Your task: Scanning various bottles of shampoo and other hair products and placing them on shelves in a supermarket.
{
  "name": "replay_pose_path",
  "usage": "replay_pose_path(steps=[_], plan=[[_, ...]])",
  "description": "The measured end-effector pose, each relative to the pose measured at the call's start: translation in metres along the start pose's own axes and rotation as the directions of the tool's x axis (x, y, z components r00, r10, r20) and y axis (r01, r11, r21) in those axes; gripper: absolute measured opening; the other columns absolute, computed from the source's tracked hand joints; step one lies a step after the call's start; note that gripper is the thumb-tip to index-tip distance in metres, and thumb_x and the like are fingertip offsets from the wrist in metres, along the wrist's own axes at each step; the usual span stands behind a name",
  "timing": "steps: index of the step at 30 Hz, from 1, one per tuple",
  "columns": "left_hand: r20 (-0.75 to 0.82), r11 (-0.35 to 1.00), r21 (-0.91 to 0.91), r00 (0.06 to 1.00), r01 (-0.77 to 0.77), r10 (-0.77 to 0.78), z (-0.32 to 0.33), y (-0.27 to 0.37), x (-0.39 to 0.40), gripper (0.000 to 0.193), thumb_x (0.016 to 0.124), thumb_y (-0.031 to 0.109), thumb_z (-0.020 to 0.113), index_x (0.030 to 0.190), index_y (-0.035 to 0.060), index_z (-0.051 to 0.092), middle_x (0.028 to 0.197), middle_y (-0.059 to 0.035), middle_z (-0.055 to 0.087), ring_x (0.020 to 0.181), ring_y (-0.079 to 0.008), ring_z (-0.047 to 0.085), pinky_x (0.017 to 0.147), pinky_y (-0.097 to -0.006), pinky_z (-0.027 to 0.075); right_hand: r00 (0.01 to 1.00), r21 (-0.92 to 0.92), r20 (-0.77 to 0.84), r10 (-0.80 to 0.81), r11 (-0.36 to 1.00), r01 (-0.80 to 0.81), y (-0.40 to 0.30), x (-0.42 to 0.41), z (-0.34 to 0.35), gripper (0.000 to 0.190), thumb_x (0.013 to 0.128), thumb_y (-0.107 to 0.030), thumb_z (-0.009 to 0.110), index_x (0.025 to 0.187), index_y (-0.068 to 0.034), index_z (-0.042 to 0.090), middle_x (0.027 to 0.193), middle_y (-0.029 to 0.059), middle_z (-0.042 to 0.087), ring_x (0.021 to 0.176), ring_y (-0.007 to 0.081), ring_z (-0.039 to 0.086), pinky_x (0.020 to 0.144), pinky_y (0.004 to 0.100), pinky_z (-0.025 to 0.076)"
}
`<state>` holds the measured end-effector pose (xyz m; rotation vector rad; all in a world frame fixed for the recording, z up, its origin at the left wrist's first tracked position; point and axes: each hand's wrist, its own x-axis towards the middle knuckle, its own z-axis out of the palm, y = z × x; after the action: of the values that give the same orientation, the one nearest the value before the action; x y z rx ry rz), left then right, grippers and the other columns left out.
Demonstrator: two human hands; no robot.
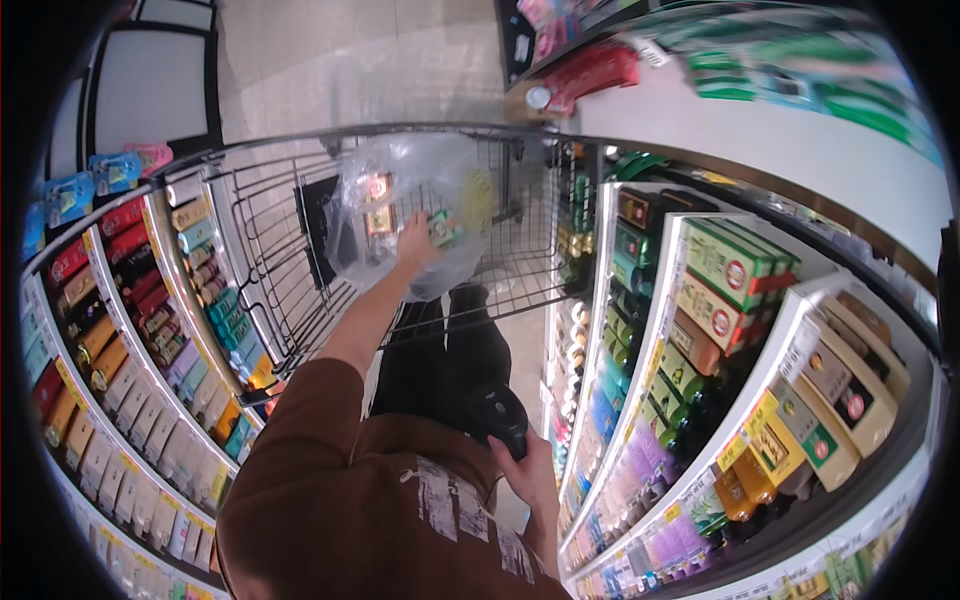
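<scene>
My left hand (417,238) reaches over the metal shopping cart (285,262) and holds a small green package (445,227) at the clear plastic bag (360,262). An orange-brown box with a light label (379,204) shows just left of the package, inside or behind the bag's film. Something yellowish (478,201) shows at the bag's right side. Low at my right side, my right hand (527,466) grips a black handheld device (502,416) with a rounded head, near my dark trousers.
Shelves of bottles and boxes flank both sides, with green cartons (724,259) and beige bottles (844,375) on the right and pale boxes (150,420) on the left. Red packages (600,75) lie on a surface at the upper right. Tiled floor (360,67) stretches beyond the cart.
</scene>
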<state>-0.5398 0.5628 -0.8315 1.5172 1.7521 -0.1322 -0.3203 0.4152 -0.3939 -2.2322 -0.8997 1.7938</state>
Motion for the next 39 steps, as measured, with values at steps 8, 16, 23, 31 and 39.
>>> replay_pose_path(steps=[8,16,23,31,39], plan=[[-0.395,0.97,-0.149,0.911,-0.19,0.118,-0.107,0.07,-0.128,0.073,0.068,0.013,0.085,0.132,0.0038,0.053,0.116,-0.0189,0.063,0.113,-0.0402,0.061,0.098,-0.0472,0.05,0.923,-0.071,-0.163,-0.35,0.937,0.342,0.021,-0.064,-0.055,0.037,0.094,-0.033,0.074,0.109,0.0,0.066,0.078,0.0235,0.068,0.071,0.0374,0.069,0.066,0.0428,0.052],[-0.331,0.462,-0.728,0.849,-0.507,0.411,-0.21,0.196,-0.252,0.067,0.091,0.007,0.078,0.147,0.0032,0.04,0.132,-0.0088,0.056,0.114,-0.0207,0.058,0.1,-0.0366,0.047,0.634,0.039,-0.49,-0.598,0.712,0.701,0.041,-0.13,-0.12,0.038,0.095,-0.037,0.073,0.11,-0.002,0.067,0.076,0.02,0.066,0.067,0.0359,0.065,0.063,0.0436,0.05],[0.217,0.045,-0.953,0.574,0.298,0.79,-0.278,0.402,-0.375,0.071,0.102,0.062,0.042,0.153,0.0128,0.046,0.14,-0.0091,0.059,0.113,-0.0291,0.063,0.1,-0.055,0.05,0.416,0.082,-0.763,-0.496,0.563,0.822,0.056,-0.202,-0.136,0.03,0.087,-0.015,0.081,0.114,-0.003,0.072,0.088,0.0089,0.074,0.077,0.0139,0.064,0.073,0.0311,0.052],[0.347,0.237,-0.877,0.211,0.418,0.914,-0.278,0.46,-0.425,0.075,0.105,0.066,0.034,0.155,0.0104,0.043,0.141,-0.0163,0.059,0.114,-0.031,0.066,0.096,-0.0509,0.056,0.383,0.134,-0.813,-0.438,0.501,0.855,0.073,-0.256,-0.123,0.03,0.085,-0.009,0.079,0.113,-0.002,0.073,0.089,0.0109,0.076,0.078,0.0119,0.066,0.075,0.031,0.053],[0.352,0.348,-0.933,0.427,0.089,0.833,-0.263,0.449,-0.425,0.075,0.106,0.064,0.032,0.155,0.0086,0.043,0.142,-0.0178,0.057,0.115,-0.0316,0.066,0.095,-0.0459,0.057,0.505,0.191,-0.788,-0.352,0.64,0.744,0.076,-0.277,-0.109,0.028,0.088,-0.012,0.078,0.113,-0.001,0.072,0.083,0.0115,0.073,0.07,0.0112,0.06,0.069,0.0313,0.051]])
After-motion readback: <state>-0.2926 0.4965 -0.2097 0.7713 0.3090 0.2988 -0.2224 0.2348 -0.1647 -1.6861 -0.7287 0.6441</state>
